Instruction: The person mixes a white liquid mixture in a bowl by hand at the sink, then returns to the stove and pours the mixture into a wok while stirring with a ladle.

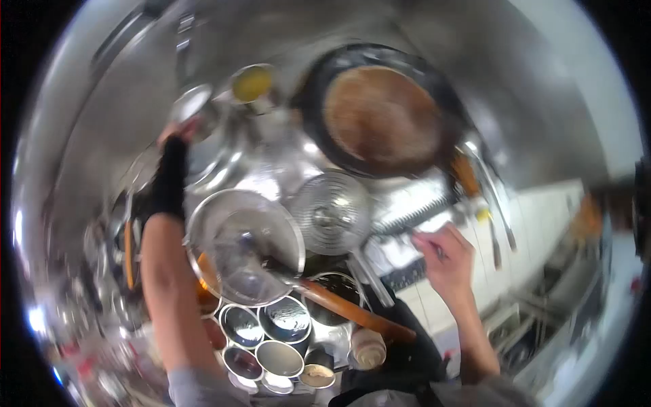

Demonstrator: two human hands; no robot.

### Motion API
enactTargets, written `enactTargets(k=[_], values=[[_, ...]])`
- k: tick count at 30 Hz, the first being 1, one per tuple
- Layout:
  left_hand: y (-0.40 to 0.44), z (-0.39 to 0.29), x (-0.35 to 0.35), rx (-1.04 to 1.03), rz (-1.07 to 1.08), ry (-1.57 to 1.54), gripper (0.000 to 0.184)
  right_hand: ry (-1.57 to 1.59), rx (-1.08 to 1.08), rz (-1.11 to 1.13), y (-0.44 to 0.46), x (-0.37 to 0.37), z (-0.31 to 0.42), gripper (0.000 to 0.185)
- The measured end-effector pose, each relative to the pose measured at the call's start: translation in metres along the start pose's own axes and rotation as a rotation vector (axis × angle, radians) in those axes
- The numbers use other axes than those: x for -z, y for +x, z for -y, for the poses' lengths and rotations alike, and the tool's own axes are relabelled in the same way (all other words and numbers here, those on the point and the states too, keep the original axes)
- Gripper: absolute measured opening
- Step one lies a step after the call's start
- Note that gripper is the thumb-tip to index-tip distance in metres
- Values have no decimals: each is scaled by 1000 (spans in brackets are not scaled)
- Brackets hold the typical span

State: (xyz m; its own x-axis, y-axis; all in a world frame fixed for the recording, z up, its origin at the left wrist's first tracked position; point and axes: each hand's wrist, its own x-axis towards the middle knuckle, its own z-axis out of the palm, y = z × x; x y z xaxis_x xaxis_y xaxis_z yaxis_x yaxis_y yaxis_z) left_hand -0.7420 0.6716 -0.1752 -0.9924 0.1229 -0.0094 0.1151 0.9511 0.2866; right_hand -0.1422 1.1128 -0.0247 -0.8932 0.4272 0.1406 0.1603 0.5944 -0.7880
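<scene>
My left hand (pixel 182 130), with a black sleeve on the wrist, reaches to the upper left and is closed on a shiny metal container (pixel 194 103). Beside it stands a metal cup of yellow liquid (pixel 252 84). My right hand (pixel 444 254) is raised at the right, its fingers curled; whether anything small is in them is hidden by blur. A large black wok (pixel 383 112) with brown contents sits at the top centre. Below lie a round metal lid or strainer (pixel 330 211) and a metal bowl (pixel 245 224) with a wooden-handled ladle (pixel 352 312) resting across it.
Several small pots of sauces or seasonings (pixel 280 357) stand at the bottom centre, near a jar (pixel 368 349). Long-handled utensils (pixel 494 203) lie right of the wok. White tiles (pixel 542 214) and metal racks (pixel 515 325) are at the right.
</scene>
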Motion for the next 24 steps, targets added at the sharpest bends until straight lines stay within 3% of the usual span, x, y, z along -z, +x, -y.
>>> enactTargets(k=[2,3,4,7,9,11,13,15,17,20,24], values=[[1,19,11,-157,130,152,33,89,17,-49,-1,-3,-7,19],[7,46,5,-260,133,-155,35,116,27,-21,-4,0,-9,21],[-68,-30,57,-497,27,309,34,136,140,17,-5,4,-13,27],[-91,-37,75,-253,77,31,31,37,185,29,-10,23,5,45],[-65,18,68,171,305,-1511,23,42,222,27,-20,36,9,47],[-152,-69,116,191,278,-1486,17,49,252,-12,-35,54,13,46],[-161,-68,133,72,519,-1439,13,49,280,-56,-53,79,16,48],[-222,-126,156,-8,572,-1486,12,58,305,-111,-71,106,15,49],[-293,-205,168,14,423,-1393,10,95,320,-220,-88,131,12,46],[-380,-308,176,-75,470,-1416,17,154,329,-362,-110,167,3,42],[-464,-400,161,-74,507,-1472,11,189,397,-451,-136,220,1,37]])
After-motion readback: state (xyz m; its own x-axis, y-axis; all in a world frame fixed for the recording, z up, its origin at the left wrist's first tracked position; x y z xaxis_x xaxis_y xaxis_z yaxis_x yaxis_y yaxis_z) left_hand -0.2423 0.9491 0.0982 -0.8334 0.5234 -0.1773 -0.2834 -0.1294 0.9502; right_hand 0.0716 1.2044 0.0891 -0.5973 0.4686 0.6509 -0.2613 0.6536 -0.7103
